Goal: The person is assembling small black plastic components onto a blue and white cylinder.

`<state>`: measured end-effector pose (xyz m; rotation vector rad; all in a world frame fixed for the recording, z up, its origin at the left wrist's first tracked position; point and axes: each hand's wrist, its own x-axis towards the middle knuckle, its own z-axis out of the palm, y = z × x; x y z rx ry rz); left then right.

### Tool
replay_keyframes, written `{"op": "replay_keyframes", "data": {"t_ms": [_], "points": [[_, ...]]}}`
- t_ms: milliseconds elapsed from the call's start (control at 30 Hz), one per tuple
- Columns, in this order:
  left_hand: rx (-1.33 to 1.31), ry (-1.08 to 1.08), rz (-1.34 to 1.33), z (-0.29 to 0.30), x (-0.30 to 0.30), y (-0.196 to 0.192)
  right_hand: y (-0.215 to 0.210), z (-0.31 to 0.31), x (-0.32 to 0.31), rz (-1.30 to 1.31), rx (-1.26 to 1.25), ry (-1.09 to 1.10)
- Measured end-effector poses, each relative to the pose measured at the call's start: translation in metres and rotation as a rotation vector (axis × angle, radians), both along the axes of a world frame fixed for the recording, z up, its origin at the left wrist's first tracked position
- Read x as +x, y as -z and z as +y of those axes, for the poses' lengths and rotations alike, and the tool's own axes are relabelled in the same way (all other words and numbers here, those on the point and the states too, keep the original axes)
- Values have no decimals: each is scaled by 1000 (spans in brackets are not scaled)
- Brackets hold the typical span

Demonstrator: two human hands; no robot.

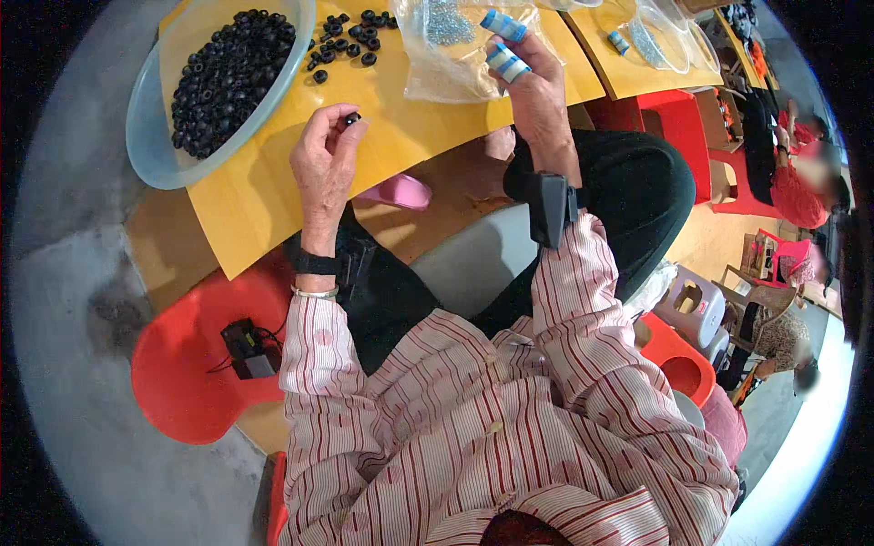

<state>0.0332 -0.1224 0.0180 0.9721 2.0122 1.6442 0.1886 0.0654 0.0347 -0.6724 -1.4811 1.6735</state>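
My left hand (323, 164) is closed in a pinch, holding a small black round part (352, 118) between thumb and fingertips above the yellow table's near edge. Blue-and-white tape (507, 62) wraps the thumb and a finger of my right hand (539, 91). These taped digits stand apart with nothing visible between them; the other fingers are partly hidden. Beside that hand, a clear plastic bag (423, 77) holds many tiny shiny pieces (448, 23). Loose black round parts (368, 59) lie between the bag and a translucent oval basin (150, 150) heaped with similar black parts (232, 82).
The yellow tabletop (246, 196) ends just before my knees. A red stool (182, 364) bearing a small black device (241, 341) stands at my left. Another clear bag (669, 36) and a blue-and-white roll (618, 42) lie at the right. Other people sit far right.
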Motion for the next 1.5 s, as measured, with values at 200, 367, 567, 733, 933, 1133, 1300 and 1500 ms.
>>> {"op": "replay_keyframes", "data": {"t_ms": [200,367,567,733,933,1133,1300,1500], "points": [[39,43,-92,-12,-5,13,-12,-33,2,389,-339,-186],[197,51,-287,-15,2,2,-38,-55,3,482,-340,-249],[256,134,-492,-28,24,-34,-51,-72,0,444,-275,-244],[395,247,-587,-40,42,-67,-67,-88,2,365,-165,-321],[512,332,-747,-57,58,-77,-78,-99,4,348,-48,-414],[591,239,-777,-63,75,-87,-87,-111,9,248,18,-466],[657,349,-783,-64,81,-88,-89,-112,15,240,26,-441],[554,278,-708,-73,85,-96,-87,-116,23,234,-16,-476]]}}
